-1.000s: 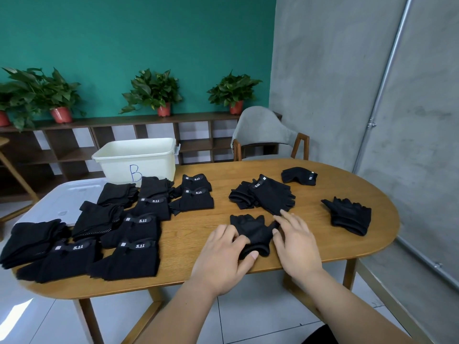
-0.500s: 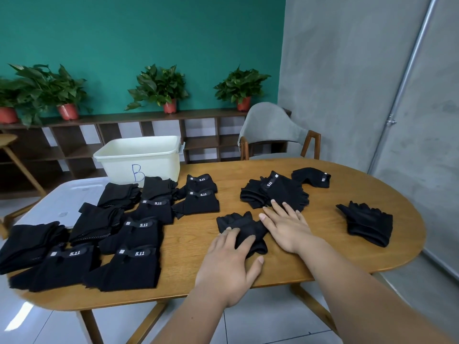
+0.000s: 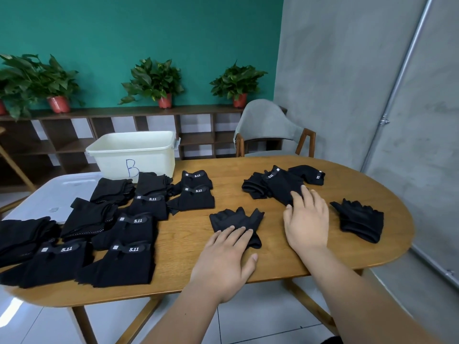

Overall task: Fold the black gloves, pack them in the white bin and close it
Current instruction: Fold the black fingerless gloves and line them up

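Black fabric gloves (image 3: 124, 232) lie across the oval wooden table (image 3: 273, 259), the folded ones ranked on the left in front of the open white plastic bin (image 3: 134, 152). The left hand (image 3: 223, 259) presses flat, fingers straight, on a folded glove (image 3: 236, 218) mid-table, probably to set its crease. The right hand (image 3: 306, 219), equally flat and gripping nothing, rests its fingertips on the loose heap (image 3: 273, 187) beyond, likely to drag the next one near.
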### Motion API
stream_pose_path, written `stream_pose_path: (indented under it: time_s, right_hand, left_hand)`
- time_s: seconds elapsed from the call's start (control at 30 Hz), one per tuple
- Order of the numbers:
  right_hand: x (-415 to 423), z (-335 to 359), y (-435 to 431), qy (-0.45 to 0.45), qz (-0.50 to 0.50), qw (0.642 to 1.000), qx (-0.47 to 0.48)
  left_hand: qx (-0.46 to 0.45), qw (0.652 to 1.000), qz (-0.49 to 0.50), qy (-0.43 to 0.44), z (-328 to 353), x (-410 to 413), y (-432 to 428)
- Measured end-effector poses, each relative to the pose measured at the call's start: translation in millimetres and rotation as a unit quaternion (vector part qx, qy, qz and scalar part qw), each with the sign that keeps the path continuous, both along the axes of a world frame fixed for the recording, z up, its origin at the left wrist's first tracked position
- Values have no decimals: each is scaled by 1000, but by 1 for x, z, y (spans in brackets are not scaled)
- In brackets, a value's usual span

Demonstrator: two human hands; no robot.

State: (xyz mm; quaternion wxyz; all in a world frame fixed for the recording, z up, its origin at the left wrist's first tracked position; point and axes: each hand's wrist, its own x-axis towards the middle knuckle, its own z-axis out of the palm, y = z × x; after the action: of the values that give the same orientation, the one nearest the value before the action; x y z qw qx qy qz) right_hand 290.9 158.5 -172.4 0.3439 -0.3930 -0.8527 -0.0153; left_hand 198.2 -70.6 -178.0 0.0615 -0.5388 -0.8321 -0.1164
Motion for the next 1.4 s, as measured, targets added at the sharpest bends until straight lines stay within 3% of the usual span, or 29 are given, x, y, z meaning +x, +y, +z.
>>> stream_pose_path:
  time_s: [0.13, 0.27, 0.37, 0.53, 0.63, 0.7, 0.83, 0.93, 1.07, 1.2, 1.4]
  right_hand:
    - [33, -4, 11, 35, -129, 989, -70]
    - [59, -14, 11, -66, -174, 973, -133]
    - [66, -13, -6, -119, -125, 983, -61]
    - [59, -12, -40, -119, 72, 990, 24]
    - [57, -6, -52, -66, 189, 980, 7]
    - [57, -4, -54, -39, 206, 978, -14]
    - [54, -4, -60, -194, 190, 957, -105]
    - [50, 5, -66, -274, 195, 934, -123]
    - [44, 10, -80, -323, 178, 921, -122]
    - [39, 8, -91, -329, 155, 922, -131]
    - [29, 6, -97, -323, 124, 923, -168]
  left_hand:
    - [2, 1000, 11, 0, 0, 1, -3]
    - [5, 1000, 19, -5, 2, 4, -4]
    - [23, 999, 25, -14, 3, 5, -5]
    - [38, 998, 22, -39, 2, 4, -4]
    - [69, 996, 40, -32, 3, 4, -5]
    - [104, 992, 67, -35, 3, 3, -6]
    - [145, 981, 117, -62, 3, -2, -6]
    - [149, 977, 137, -69, 2, -3, -5]
    - [60, 987, 140, -49, 0, -2, -1]
    - [-65, 984, 142, -86, 7, -3, 2]
    - [-136, 982, 99, -90, 10, -14, -12]
